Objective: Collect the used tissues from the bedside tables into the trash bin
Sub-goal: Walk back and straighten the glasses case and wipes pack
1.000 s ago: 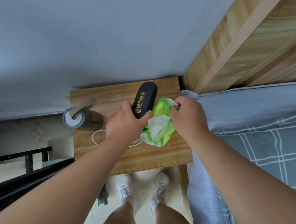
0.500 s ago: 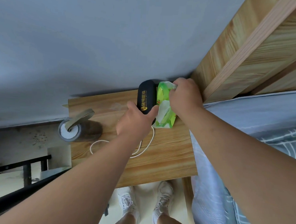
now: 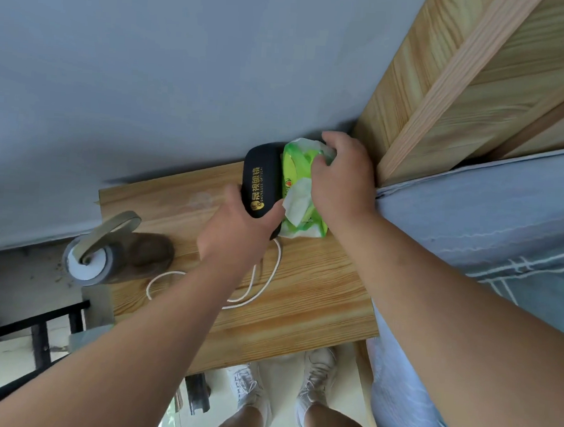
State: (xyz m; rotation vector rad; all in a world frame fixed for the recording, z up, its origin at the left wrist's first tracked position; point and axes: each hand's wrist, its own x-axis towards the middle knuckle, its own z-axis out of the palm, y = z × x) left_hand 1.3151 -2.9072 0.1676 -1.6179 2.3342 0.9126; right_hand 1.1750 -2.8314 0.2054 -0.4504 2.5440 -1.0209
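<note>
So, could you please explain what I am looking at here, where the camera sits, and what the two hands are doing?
There is no machine here. A person wears a wide-angle camera on the head, so the single view looks down along both bare arms. The left hand grips a black glasses case. The right hand curls its fingers over a green tissue pack right beside the case, and a white tissue sticks out of the pack. Both sit at the back of a wooden bedside table, near the wall. A white cord and a grey bottle are also on the table. The bed is at the right.
</note>
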